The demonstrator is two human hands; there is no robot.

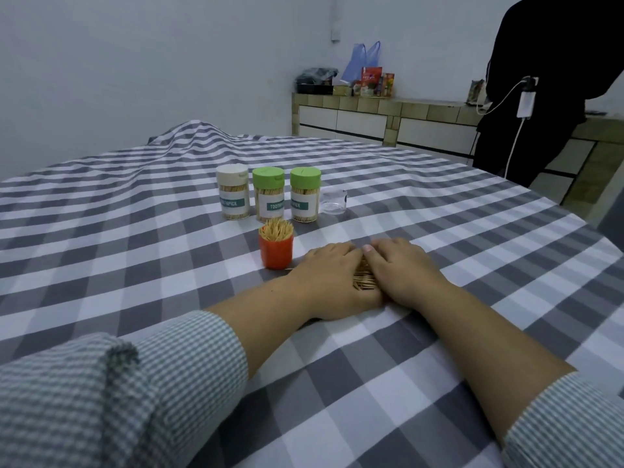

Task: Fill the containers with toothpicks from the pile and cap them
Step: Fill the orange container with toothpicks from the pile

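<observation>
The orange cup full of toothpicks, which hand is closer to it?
Left. The left hand lies just right of the orange cup; the right hand is farther right, beyond the toothpick pile.

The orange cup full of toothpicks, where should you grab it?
Hold the orange cup round its smooth lower wall, coming from the side. Toothpick tips bristle out of its open top, and it stands upright, so a level side grip probably keeps them in.
</observation>
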